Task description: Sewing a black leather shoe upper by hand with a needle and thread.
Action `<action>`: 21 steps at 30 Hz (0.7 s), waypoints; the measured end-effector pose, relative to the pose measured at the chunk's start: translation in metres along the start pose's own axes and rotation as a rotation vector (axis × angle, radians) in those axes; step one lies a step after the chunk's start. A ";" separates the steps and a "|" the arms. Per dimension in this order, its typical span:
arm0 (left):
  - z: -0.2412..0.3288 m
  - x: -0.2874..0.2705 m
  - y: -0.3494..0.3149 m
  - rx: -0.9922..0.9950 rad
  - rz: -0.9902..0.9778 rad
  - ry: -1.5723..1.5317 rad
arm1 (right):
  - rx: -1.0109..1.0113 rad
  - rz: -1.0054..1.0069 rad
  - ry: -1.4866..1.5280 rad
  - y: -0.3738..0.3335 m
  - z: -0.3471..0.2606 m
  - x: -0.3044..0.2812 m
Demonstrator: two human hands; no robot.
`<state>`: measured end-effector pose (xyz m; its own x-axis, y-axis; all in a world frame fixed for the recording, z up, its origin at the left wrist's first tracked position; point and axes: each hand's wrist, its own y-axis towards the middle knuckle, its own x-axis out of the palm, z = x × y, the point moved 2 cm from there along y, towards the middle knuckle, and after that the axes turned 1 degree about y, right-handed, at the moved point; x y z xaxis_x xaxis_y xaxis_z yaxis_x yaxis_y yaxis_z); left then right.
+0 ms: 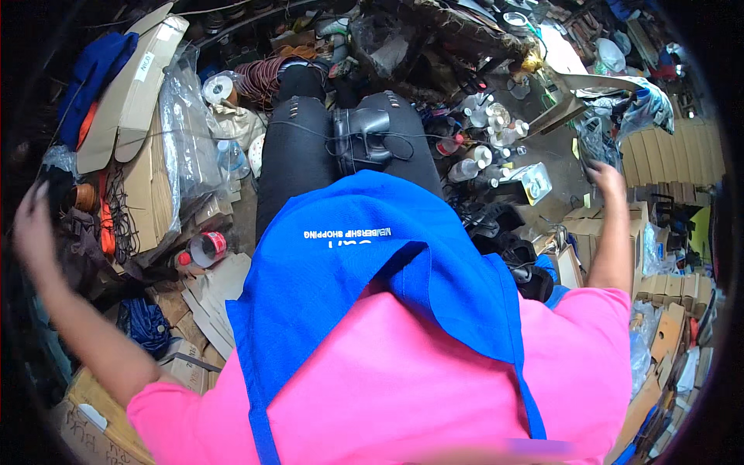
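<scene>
Holding left hand (35, 226) and right hand (609, 180) wide of black shoe (363, 139); best tension thread (298, 125) evenly; cannot tell fingers' grip.

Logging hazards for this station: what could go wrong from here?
1. The black shoe rests on the thighs with the left hand and right hand both spread away from it, so it might slide off if the legs shift.
2. A thin dark cord crosses the trousers beside the shoe; it could snag.
3. Plastic bottles crowd the floor between the thigh and right arm; a low sweep might topple some.
</scene>
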<state>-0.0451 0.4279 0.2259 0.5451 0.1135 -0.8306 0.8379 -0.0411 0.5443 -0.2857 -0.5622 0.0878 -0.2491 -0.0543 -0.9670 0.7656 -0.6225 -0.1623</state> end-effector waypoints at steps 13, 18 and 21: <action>0.369 0.102 -0.118 0.293 -0.935 -1.256 | -0.637 -0.633 1.319 -0.107 -0.366 0.019; 0.286 0.106 -0.087 0.017 -0.667 -1.046 | -0.469 -0.319 1.122 -0.083 -0.315 0.008; 0.201 0.119 -0.072 -0.139 -0.519 -1.033 | -0.351 -0.082 1.197 -0.050 -0.251 0.028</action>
<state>-0.0350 0.2450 0.0648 -0.0455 -0.7808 -0.6232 0.9917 -0.1104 0.0660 -0.1823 -0.3365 0.0195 0.2511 0.8328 -0.4934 0.9358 -0.3392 -0.0961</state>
